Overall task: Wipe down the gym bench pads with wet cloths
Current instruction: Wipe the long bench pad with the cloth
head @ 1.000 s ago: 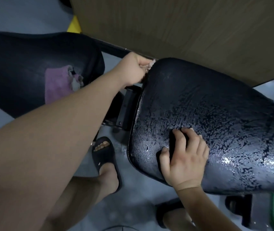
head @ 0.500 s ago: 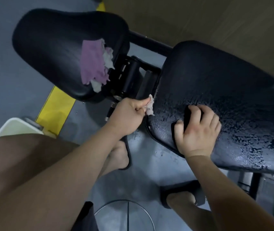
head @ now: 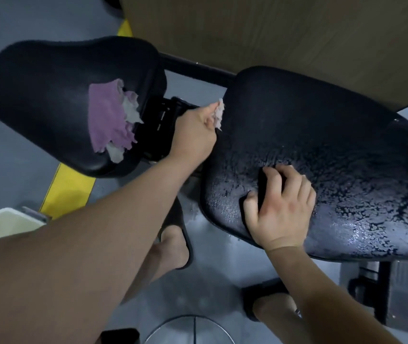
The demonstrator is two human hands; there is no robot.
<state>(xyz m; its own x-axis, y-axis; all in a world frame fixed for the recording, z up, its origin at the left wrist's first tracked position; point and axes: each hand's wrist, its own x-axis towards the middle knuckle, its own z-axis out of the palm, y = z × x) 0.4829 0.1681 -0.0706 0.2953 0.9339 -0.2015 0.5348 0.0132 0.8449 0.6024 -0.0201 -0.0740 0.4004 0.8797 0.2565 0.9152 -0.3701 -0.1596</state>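
Head view looks down past the person's bare legs to a grey floor, where a black left sandal (head: pixel 187 240) and a black right sandal (head: pixel 257 291) stand just in front of the bench, with a round metal ring (head: pixel 193 321) at the bottom edge between them. A white bin (head: pixel 4 224) sits low on the left beside a yellow floor stripe (head: pixel 66 192).

Further up, the right hand (head: pixel 282 212) rests on the near edge of the long back pad (head: pixel 334 135), whose black surface is streaked and beaded with water. Its fingers are curled over a dark patch; whether they grip anything under them cannot be told.

Beyond, the left hand (head: pixel 193 135) reaches into the gap between the two pads, its fingers closed round a small pale cloth (head: pixel 219 114) held against the back pad's narrow end.

Left of that gap lies the seat pad (head: pixel 49 95), also black. A crumpled purple cloth (head: pixel 109 120) with pale edges lies on it, near the hinge side and untouched by either hand.

Farthest away, a brown wood-grain panel (head: pixel 272 33) overhangs the back pad's far edge.
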